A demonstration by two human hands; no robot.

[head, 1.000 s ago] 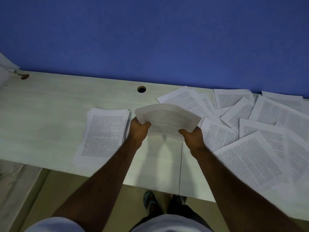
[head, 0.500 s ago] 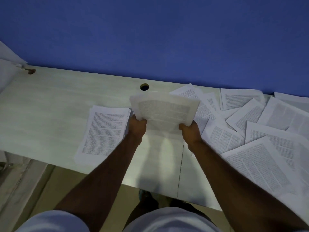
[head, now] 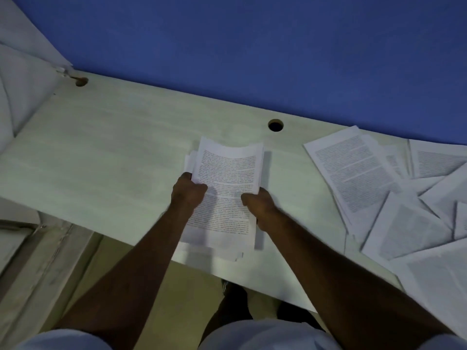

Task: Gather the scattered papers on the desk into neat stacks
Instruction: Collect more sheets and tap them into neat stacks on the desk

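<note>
Blue wall (head: 252, 46) fills the top half of the frame, and below it a pale wood-grain surface (head: 113, 152) runs slantwise from the upper left down to the lower right. Two round cable holes are cut near its far edge: one at the upper left (head: 81, 82) and one near the centre (head: 275, 125).

At the centre of the frame a sheaf of printed pages (head: 228, 170) is held over a stack of papers (head: 214, 245) that lies on the surface near its front edge. The sheaf's far end curls upward, and its near part lies down against the stack. The stack's edges show unevenly to the left and below the sheaf, slightly fanned.

The left hand (head: 188, 192) grasps the sheaf at its left edge, with the thumb on top of the page and the fingers curled beneath. The right hand (head: 257, 200) grasps the right edge in the same way, thumb across the printed face. Both bare forearms reach in from the bottom of the frame.

On the right side of the frame lie the scattered papers (head: 353, 173), many printed sheets overlapping at different angles, spreading from the far edge of the surface down to the lower right corner. They are well apart from the stack, with bare surface between.

White fabric or similar (head: 22, 79) sits at the upper left, too blurred to identify. Below the front edge a tan floor (head: 187, 299) shows.
</note>
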